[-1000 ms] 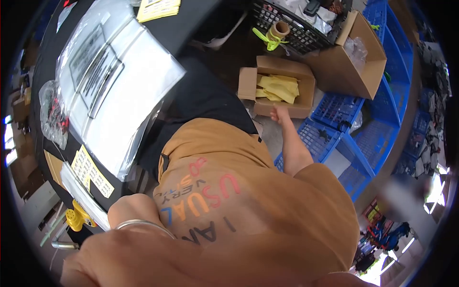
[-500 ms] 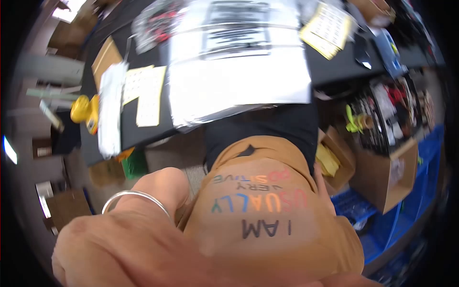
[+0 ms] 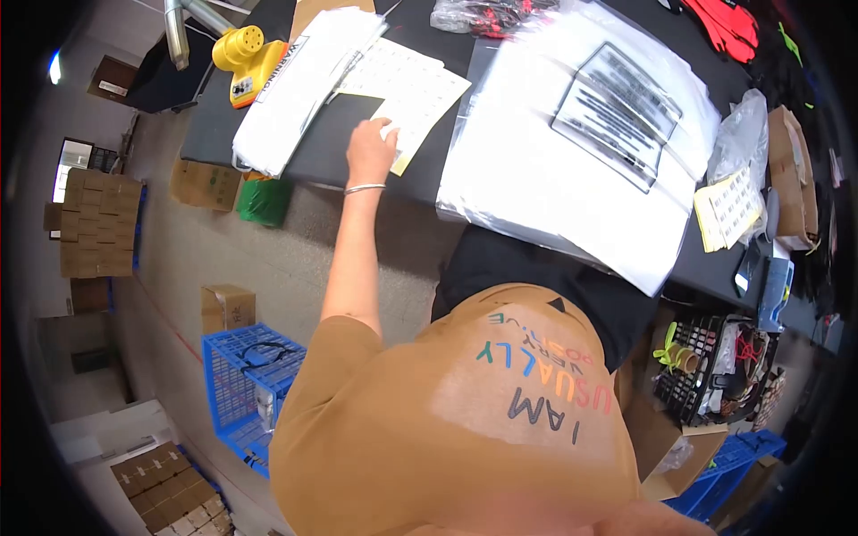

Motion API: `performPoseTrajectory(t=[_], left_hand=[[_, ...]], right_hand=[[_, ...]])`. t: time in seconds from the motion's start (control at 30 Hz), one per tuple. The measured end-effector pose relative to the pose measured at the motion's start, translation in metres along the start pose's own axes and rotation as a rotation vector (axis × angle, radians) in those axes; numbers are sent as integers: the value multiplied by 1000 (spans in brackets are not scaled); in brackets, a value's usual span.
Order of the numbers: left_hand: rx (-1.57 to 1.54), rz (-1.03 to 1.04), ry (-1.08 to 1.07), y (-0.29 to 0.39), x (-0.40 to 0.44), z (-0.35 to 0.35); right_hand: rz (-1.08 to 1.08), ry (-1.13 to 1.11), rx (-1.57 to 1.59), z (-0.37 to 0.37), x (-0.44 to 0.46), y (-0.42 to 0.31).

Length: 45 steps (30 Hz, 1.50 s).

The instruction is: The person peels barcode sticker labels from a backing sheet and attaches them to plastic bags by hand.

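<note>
My left hand (image 3: 370,154), with a silver bangle at the wrist, is stretched out over the table's front edge. Its fingers are curled at the left side of a pale yellow label sheet (image 3: 420,100); thumb and forefinger appear to pinch it, though the fingertips are partly hidden. Left of that hand lies a white plastic-wrapped packet (image 3: 299,94) marked WARNING. A big stack of clear plastic bags (image 3: 509,134) with black print covers the table in front of me. My right hand is not recognisable; only blurred skin shows at the bottom edge.
A yellow device (image 3: 253,67) stands at the black table's (image 3: 326,143) left end. To the right are more label sheets (image 3: 728,210), a phone (image 3: 747,268) and red gloves (image 3: 722,27). A blue crate (image 3: 234,393), a black basket (image 3: 697,357) and cardboard boxes (image 3: 98,223) stand around.
My left hand has moved from close beneath the camera out to the label sheet on the table. My view has turned left, and my right arm no longer shows beside the shirt.
</note>
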State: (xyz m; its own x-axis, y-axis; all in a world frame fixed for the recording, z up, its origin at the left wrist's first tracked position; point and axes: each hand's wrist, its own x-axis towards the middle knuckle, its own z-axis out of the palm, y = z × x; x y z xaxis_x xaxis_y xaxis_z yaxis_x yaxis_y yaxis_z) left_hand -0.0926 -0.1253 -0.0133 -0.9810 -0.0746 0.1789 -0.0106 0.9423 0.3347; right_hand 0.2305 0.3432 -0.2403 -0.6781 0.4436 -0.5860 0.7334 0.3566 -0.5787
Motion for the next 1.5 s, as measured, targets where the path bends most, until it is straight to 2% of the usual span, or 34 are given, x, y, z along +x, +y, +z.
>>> performPoseTrajectory(t=[0.07,0.27,0.33,0.37,0.47,0.6,0.67,0.8,0.87,0.93,0.97,1.0,1.07,1.23,1.33,1.4,1.5], left_hand=[[3,19,-1,-13,1,36],[111,106,-117,4,-25,43],[9,136,-27,-3,-31,52],[-10,214,79,-6,-36,53],[-64,301,178,-13,-40,54],[-59,235,75,-15,-35,41],[-36,292,177,-22,-37,37],[-235,218,286,-28,-58,14],[-234,177,235,-35,-75,13],[-250,333,270,-32,-87,14],[-180,327,136,-35,-94,20],[-179,320,134,-32,-96,22],[11,318,38,-26,-100,24],[-17,358,22,-38,-113,28],[-31,393,53,-40,-119,26],[10,442,185,-35,-116,21],[-42,511,157,-39,-104,14]], right_hand=[[-4,22,-11,-8,1,-5],[7,85,-42,-29,-1,12],[13,92,-58,-33,-8,18],[12,96,-67,-36,-10,20],[-1,96,-91,-41,-13,22],[-17,98,-118,-49,-20,31],[-25,94,-141,-57,-24,37],[-34,61,-188,-64,-34,50],[-46,50,-207,-68,-35,53],[-56,48,-220,-71,-36,57],[-61,48,-226,-73,-37,59],[-65,49,-233,-75,-38,61],[-75,56,-246,-82,-40,65],[-103,81,-269,-98,-41,70],[-113,81,-277,-101,-45,75],[-122,82,-288,-106,-47,78],[-135,106,-292,-117,-48,82]])
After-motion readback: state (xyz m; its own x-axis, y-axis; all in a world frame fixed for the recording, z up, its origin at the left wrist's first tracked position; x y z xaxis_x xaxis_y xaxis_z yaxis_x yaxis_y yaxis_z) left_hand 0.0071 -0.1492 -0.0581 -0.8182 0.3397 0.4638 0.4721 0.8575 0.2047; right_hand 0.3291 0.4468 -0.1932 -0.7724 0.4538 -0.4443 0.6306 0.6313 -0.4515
